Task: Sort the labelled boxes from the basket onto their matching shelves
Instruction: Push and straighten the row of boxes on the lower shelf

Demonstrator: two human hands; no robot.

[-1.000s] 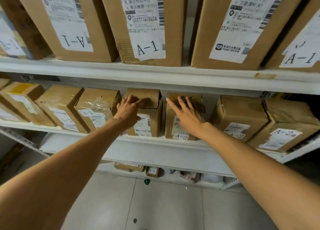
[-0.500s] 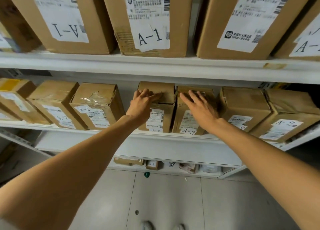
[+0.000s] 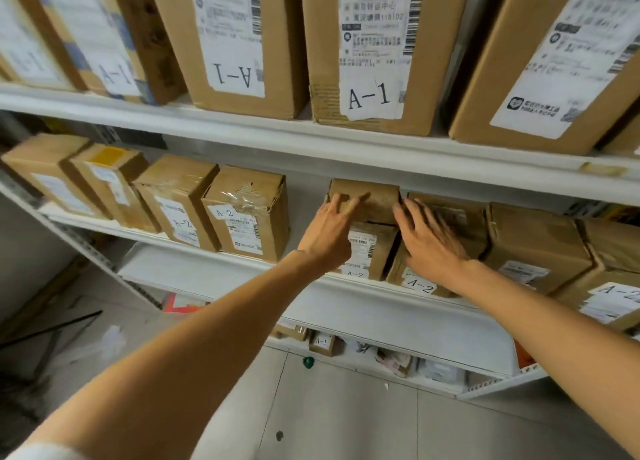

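Slid rightward on the A-2 shelf (image 3: 381, 307) in the last second: A-2 box (image 3: 375, 252), now touching its right neighbour (image 3: 460, 217). With left hand (image 3: 329, 238) pressing it and right hand (image 3: 429, 245) flat on the neighbour, fingers straight, gripping nothing. Seemingly shelved correctly.

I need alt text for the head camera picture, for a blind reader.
Two bare hands reach to a middle shelf: the left hand touches the top of a small box labelled A-2, the right hand rests, fingers spread, on the neighbouring A-2 box. Other A-2 boxes line this shelf; larger A-1 boxes stand on the shelf above.
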